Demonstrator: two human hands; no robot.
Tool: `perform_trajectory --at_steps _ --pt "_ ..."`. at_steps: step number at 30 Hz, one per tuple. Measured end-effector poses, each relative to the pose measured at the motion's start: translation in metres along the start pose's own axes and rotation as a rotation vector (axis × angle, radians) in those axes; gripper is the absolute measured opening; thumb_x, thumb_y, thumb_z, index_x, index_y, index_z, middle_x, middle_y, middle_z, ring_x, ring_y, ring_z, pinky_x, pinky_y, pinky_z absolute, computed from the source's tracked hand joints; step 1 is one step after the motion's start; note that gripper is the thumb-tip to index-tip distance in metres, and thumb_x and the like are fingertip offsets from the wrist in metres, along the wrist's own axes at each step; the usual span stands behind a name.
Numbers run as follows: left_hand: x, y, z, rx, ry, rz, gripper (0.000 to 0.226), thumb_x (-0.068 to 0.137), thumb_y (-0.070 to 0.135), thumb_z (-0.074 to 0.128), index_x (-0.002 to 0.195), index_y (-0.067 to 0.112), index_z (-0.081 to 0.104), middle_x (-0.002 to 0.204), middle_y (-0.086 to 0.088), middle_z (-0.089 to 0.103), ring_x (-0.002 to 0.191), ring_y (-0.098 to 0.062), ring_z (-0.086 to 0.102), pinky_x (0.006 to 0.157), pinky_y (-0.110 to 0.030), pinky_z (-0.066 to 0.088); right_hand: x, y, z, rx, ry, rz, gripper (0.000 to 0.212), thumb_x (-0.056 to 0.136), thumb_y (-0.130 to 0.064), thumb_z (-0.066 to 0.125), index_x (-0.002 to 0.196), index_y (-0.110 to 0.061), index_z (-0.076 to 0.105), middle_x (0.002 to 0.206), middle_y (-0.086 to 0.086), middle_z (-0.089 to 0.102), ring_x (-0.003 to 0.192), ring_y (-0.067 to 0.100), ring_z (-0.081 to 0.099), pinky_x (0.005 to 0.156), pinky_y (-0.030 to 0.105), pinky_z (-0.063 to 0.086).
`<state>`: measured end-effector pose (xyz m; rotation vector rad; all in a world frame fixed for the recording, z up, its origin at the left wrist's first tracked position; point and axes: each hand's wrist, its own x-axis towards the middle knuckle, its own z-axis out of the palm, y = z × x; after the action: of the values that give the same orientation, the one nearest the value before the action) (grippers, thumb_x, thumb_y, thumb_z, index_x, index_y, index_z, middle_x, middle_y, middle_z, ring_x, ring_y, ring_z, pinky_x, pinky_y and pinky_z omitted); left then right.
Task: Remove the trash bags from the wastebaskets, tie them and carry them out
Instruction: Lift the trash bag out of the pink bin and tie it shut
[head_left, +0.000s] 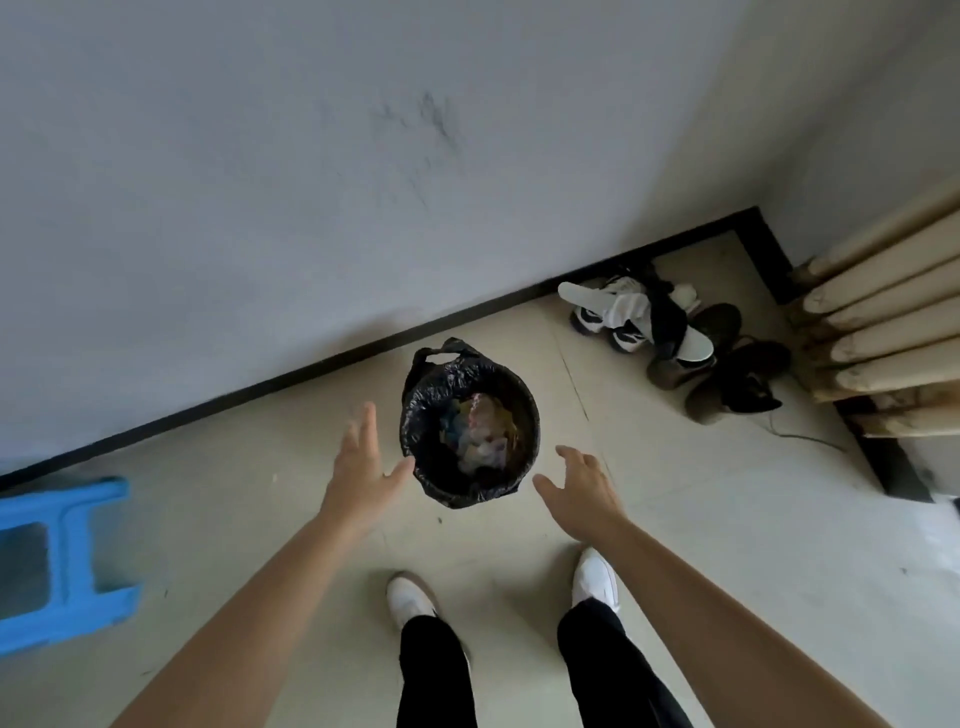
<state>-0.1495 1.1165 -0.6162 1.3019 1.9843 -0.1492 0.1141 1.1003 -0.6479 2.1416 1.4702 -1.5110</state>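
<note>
I see the wastebasket (529, 415) standing on the pale floor (675, 519) near the wall's dark skirting, just ahead of my white shoes (410, 597). Its black trash bag (423, 415) is crinkled and glossy, draped unevenly over the rim. It covers the left and near edge, while the right inner wall shows bare and a handle loop sticks up at the back. Crumpled wrappers (480, 431) lie inside. My left hand (363, 462) and right hand (582, 488) flank the basket, both spread wide and holding nothing. I cannot tell whether the left thumb touches the bag.
</note>
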Motion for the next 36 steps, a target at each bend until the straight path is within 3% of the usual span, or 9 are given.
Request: perform_trajectory --at_steps 5,10,14,17,20,25,30,33,36 --pt "0.141 -0.048 0.106 -0.007 -0.047 -0.031 0.088 0.097 0.043 0.055 0.158 0.024 -0.007 0.167 -0.009 -0.001 0.153 -0.028 0.007 0.119 -0.048 0.02 0.121 0.036 0.126 0.344 -0.037 0.291 0.079 0.095 -0.049 0.056 0.157 -0.016 0.018 0.159 0.01 0.027 0.142 0.031 0.035 0.103 0.04 0.04" --pt "0.196 -0.085 0.18 -0.062 0.036 0.029 0.086 0.099 0.043 0.052 0.158 0.02 -0.006 0.166 -0.013 -0.003 0.153 -0.027 0.002 0.119 -0.044 0.018 0.189 0.053 0.221 0.517 -0.033 0.398 0.09 0.09 -0.061 0.056 0.158 -0.018 0.016 0.159 0.007 0.025 0.144 0.031 0.032 0.112 0.047 0.034" --pt "0.224 -0.102 0.194 -0.162 0.217 0.052 0.097 0.094 0.045 0.061 0.158 0.02 -0.008 0.166 -0.014 -0.009 0.153 -0.028 -0.005 0.12 -0.047 0.012 0.218 0.065 0.233 0.438 0.14 0.244 0.055 0.094 -0.041 0.05 0.142 -0.018 0.037 0.144 0.004 0.035 0.134 0.031 0.039 0.096 0.044 0.042" --pt "0.247 -0.108 0.187 -0.209 0.284 0.021 0.109 0.087 0.047 0.07 0.157 0.022 -0.01 0.165 -0.015 -0.015 0.152 -0.034 -0.009 0.12 -0.049 0.011 0.241 0.081 0.207 0.23 0.163 0.175 0.067 0.096 -0.04 0.044 0.157 -0.029 0.017 0.167 0.006 0.004 0.151 0.033 0.013 0.115 0.053 0.028" --pt "0.262 -0.114 0.18 -0.349 0.273 -0.082 0.113 0.084 0.055 0.07 0.158 0.023 -0.009 0.166 -0.011 -0.014 0.153 -0.03 -0.007 0.121 -0.041 0.009 0.259 0.084 0.179 0.006 0.183 0.071 0.073 0.097 -0.039 0.048 0.158 -0.039 0.007 0.168 0.007 -0.002 0.152 0.034 0.01 0.119 0.051 0.021" --pt "0.258 -0.136 0.191 -0.528 0.049 -0.299 0.097 0.09 0.073 0.041 0.158 0.024 -0.007 0.167 -0.001 0.009 0.152 -0.026 0.017 0.121 -0.042 0.017 0.273 0.079 0.163 0.217 0.007 0.139 0.103 0.079 -0.078 0.057 0.159 -0.037 0.008 0.166 -0.001 0.017 0.152 0.025 0.019 0.121 0.047 0.023" --pt "0.223 -0.182 0.214 -0.49 0.237 -0.402 0.09 0.088 0.079 0.014 0.156 0.019 0.023 0.159 -0.005 0.034 0.147 -0.027 0.03 0.121 -0.05 0.017 0.27 0.093 0.192 0.667 -0.275 0.342 0.12 0.048 -0.102 0.054 0.151 -0.045 0.031 0.155 -0.013 0.041 0.143 0.019 0.039 0.117 0.054 0.03" --pt "0.204 -0.207 0.231 -0.618 0.093 -0.551 0.106 0.075 0.092 0.019 0.154 0.022 0.023 0.158 -0.004 0.034 0.144 -0.029 0.035 0.118 -0.045 0.025 0.263 0.091 0.209 0.751 -0.096 0.354 0.09 0.06 -0.089 0.065 0.127 -0.028 0.062 0.123 -0.005 0.068 0.114 0.018 0.064 0.103 0.042 0.049" --pt "0.191 -0.207 0.243 -0.706 -0.043 -0.472 0.083 0.088 0.078 0.038 0.146 0.019 0.04 0.138 0.001 0.053 0.128 -0.023 0.051 0.107 -0.037 0.04 0.261 0.084 0.216 0.742 0.154 0.264 0.038 0.087 -0.056 0.064 0.103 -0.022 0.065 0.098 -0.001 0.071 0.094 0.019 0.068 0.088 0.037 0.057"
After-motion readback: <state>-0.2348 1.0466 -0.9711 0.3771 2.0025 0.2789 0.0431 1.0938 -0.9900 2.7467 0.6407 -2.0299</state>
